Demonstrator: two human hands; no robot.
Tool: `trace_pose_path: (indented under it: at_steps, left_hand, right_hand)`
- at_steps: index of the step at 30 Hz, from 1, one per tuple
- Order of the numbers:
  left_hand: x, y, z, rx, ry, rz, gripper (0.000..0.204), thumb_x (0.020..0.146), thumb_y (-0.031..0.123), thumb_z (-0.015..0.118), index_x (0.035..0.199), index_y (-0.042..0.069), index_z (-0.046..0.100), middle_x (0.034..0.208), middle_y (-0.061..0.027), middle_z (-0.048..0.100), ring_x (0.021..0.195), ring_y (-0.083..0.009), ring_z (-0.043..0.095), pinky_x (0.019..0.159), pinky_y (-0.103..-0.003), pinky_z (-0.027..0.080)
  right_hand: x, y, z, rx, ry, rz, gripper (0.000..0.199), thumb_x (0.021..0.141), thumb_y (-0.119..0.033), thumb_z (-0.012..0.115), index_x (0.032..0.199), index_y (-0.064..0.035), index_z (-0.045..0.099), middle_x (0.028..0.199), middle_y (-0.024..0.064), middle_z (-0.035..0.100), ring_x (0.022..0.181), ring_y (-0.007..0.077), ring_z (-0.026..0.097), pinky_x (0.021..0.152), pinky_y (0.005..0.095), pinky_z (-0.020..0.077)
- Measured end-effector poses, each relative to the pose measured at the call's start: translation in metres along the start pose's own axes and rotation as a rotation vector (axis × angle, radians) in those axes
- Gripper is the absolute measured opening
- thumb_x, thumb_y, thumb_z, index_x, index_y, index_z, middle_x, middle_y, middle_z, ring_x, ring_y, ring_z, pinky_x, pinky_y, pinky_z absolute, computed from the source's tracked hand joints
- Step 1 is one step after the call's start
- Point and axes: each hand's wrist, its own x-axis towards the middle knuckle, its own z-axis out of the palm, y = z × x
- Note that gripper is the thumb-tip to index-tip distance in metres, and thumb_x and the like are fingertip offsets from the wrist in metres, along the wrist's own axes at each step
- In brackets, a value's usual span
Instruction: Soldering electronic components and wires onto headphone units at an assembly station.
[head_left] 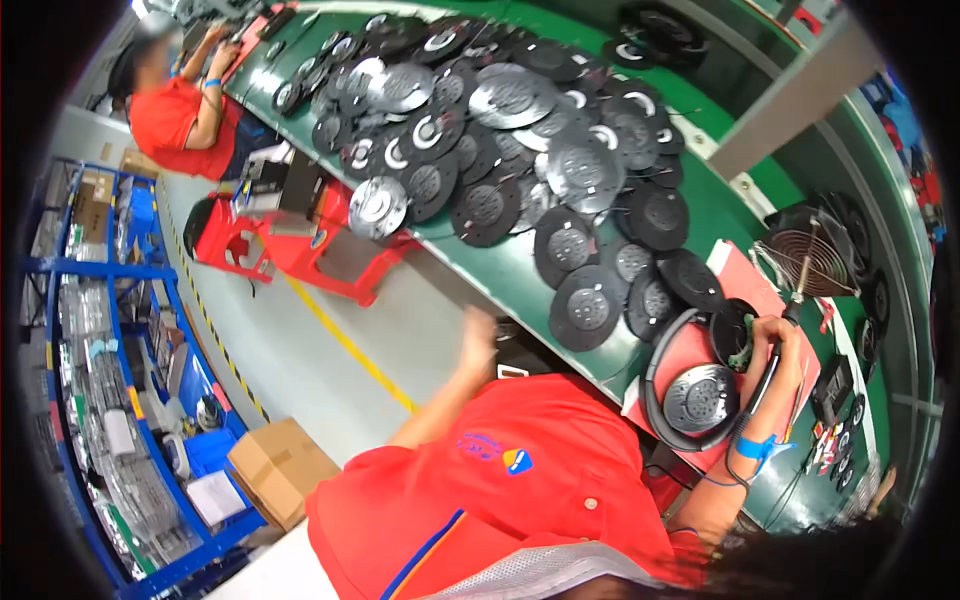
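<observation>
My right hand (778, 345) is closed around a soldering iron (797, 300) at the right side of the bench. The iron's metal barrel points away from me, at the coiled wire iron stand (800, 258); whether it touches the coil I cannot tell. A black cord runs from the hand down along my wrist. Beside this hand, a silver perforated disc (700, 398) sits within a large black ring (653, 385) on a pink mat (745, 268). My left hand (478, 340) is off the bench's near edge, its fingers smeared by motion.
Many round black and silver perforated discs (485, 205) are heaped over the green bench (470, 262). A grey post (790, 100) rises behind them. At far left another person (180, 125) works. Red stools (320, 262), a cardboard box (280, 465) and a blue rack (110, 270) stand left.
</observation>
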Motion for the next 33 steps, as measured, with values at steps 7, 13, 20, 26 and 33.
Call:
trace_pose_path:
  at_steps: [7, 13, 20, 26, 33]
  left_hand:
    - [-0.009, -0.035, 0.032, 0.284, -0.435, 0.034, 0.063, 0.076, 0.038, 0.069, 0.128, 0.006, 0.051, 0.125, -0.0193, 0.054, 0.112, -0.0372, 0.051, 0.095, -0.044, 0.042]
    - [0.02, -0.071, -0.01, 0.294, -0.412, 0.024, 0.032, 0.086, 0.019, 0.058, 0.112, 0.001, 0.06, 0.097, -0.0207, 0.065, 0.09, -0.03, 0.064, 0.08, -0.037, 0.048]
    - [0.046, 0.219, -0.117, 0.1, -1.108, 0.086, 0.025, 0.081, 0.013, 0.067, 0.1, -0.002, 0.063, 0.087, -0.0078, 0.066, 0.081, -0.0148, 0.06, 0.077, -0.031, 0.048]
    - [0.079, 0.328, 0.003, 0.32, -0.895, 0.667, 0.028, 0.082, 0.01, 0.063, 0.107, 0.0, 0.06, 0.1, -0.0115, 0.066, 0.091, -0.0213, 0.063, 0.081, -0.031, 0.048]
    - [0.019, 0.334, 0.108, 0.087, -1.14, 1.132, 0.042, 0.076, 0.017, 0.071, 0.112, 0.002, 0.057, 0.112, -0.0121, 0.059, 0.11, -0.0298, 0.051, 0.096, -0.039, 0.039]
  right_hand:
    - [-0.005, 0.004, -0.014, -0.013, -0.016, 0.096, 0.012, 0.085, 0.007, 0.057, 0.093, 0.0004, 0.053, 0.087, 0.0071, 0.061, 0.08, 0.0157, 0.057, 0.078, 0.0269, 0.046]
    - [-0.003, 0.001, -0.006, -0.04, 0.043, -0.038, 0.017, 0.079, 0.011, 0.059, 0.09, -0.0004, 0.055, 0.084, 0.0081, 0.062, 0.079, 0.0169, 0.059, 0.075, 0.028, 0.0463]
    - [-0.007, -0.026, -0.014, 0.052, 0.136, -0.019, 0.022, 0.075, 0.012, 0.063, 0.088, -0.0031, 0.055, 0.077, 0.0075, 0.064, 0.071, 0.0167, 0.059, 0.068, 0.0279, 0.0462]
    - [-0.005, -0.038, -0.026, 0.202, 0.102, -0.205, 0.033, 0.072, 0.017, 0.067, 0.094, -0.0032, 0.052, 0.077, 0.0092, 0.063, 0.071, 0.0184, 0.063, 0.067, 0.0294, 0.0508]
    - [-0.004, -0.052, -0.045, 0.327, 0.133, -0.267, 0.034, 0.073, 0.015, 0.067, 0.094, -0.0047, 0.049, 0.078, 0.0107, 0.064, 0.071, 0.0205, 0.065, 0.066, 0.0309, 0.0535]
